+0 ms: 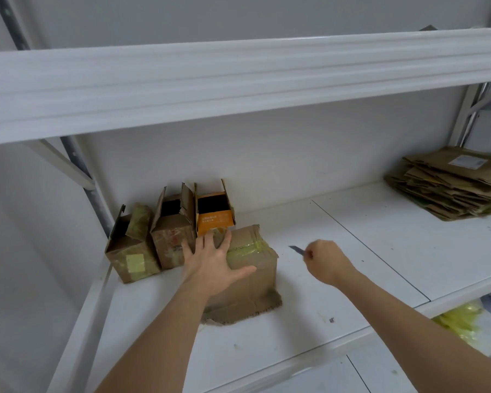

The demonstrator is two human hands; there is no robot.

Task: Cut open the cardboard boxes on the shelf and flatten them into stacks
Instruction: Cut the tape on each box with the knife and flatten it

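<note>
Left grip flat, fingers spread — right grip curled tight, both arms outstretched.

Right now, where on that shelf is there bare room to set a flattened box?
Bare shelf board between the taped box and the flattened stack, though the right hand with the knife hovers there. Also the front strip. Crowded back left: three open boxes, left hand.

— What surrounds the scene?
— A white metal shelf against a plain pale wall, another shelf board overhead.
— And the frame?
— Grey perforated uprights at left, soft even light.
</note>
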